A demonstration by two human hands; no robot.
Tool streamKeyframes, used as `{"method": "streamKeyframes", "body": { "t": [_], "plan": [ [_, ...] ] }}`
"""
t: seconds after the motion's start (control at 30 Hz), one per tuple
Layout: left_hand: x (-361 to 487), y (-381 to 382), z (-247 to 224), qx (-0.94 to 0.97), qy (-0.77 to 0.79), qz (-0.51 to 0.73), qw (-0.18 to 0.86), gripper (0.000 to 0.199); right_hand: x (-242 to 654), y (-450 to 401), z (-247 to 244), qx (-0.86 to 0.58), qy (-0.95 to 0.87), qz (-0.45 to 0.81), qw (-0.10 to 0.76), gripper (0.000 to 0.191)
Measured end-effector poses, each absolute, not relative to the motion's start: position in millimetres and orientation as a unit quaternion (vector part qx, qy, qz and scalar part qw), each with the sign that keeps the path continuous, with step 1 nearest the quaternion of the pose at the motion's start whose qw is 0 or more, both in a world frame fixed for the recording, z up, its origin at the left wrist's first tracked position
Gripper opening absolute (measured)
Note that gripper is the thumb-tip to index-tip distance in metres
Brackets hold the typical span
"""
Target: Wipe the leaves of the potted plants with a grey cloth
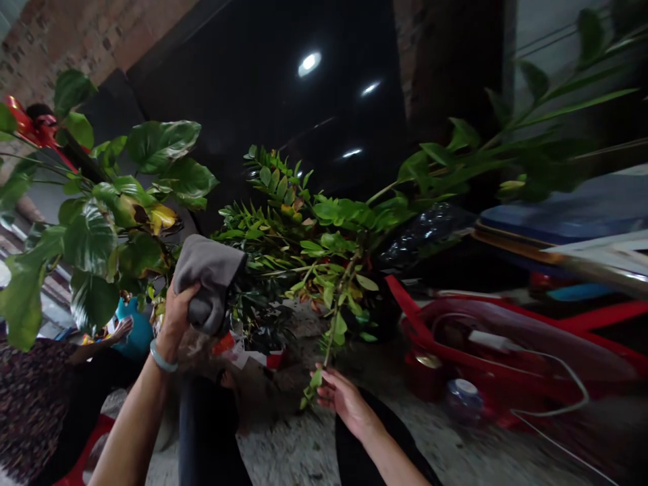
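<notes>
My left hand [178,312] is closed around a folded grey cloth [211,277], held up in front of the plants. A pale bangle circles that wrist. Lower down, the fingers of my right hand [345,397] are curled at the tip of a drooping leafy stem [334,324] and appear to pinch it. The stem hangs from a potted green plant [349,223] with many small glossy leaves, some of them yellowed. The plant's pot is hidden in shadow.
A broad-leaved plant [96,229] with a red bow stands left. Beside it sits another person [38,398] in a patterned top. On the right are a red plastic chair [486,317], a white cable [577,378] and a small jar [463,398]. A dark glossy panel [263,88] rises behind.
</notes>
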State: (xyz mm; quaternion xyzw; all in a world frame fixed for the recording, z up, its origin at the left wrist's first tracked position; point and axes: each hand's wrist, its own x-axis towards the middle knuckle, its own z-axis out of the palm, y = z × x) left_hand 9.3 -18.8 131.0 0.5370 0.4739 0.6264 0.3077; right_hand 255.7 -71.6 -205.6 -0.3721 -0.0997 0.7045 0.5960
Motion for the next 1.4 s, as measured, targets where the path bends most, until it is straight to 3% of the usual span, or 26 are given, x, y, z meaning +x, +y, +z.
{"method": "streamKeyframes", "body": {
  "t": [0.27,0.37,0.57,0.8,0.93,1.1,1.27,1.4],
  "plan": [
    [4,-56,27,0.452,0.568,0.498,0.474,0.046,263,-75,-205,-0.369,-0.084,0.706,0.599,0.029],
    [-7,-75,11,0.427,0.561,0.503,0.5,0.05,267,-77,-207,-0.368,-0.089,0.708,0.596,0.028],
    [-30,-88,22,0.358,0.558,0.527,0.531,0.041,265,-83,-182,-0.379,-0.127,0.711,0.578,0.025],
    [-47,-108,21,0.331,0.546,0.541,0.548,0.048,263,-46,-101,-0.474,-0.197,0.692,0.508,0.009],
    [-45,-116,12,0.316,0.555,0.536,0.553,0.048,281,-18,-84,-0.481,-0.19,0.674,0.527,0.01],
    [-41,-114,37,0.311,0.545,0.549,0.553,0.045,298,-2,-78,-0.419,-0.183,0.679,0.574,0.009],
    [-18,-76,94,0.346,0.45,0.66,0.493,0.044,294,6,-70,-0.288,-0.177,0.711,0.616,0.011],
    [17,-49,79,0.366,0.472,0.659,0.457,0.049,289,9,-72,-0.225,-0.144,0.726,0.633,0.009]
  ]
}}
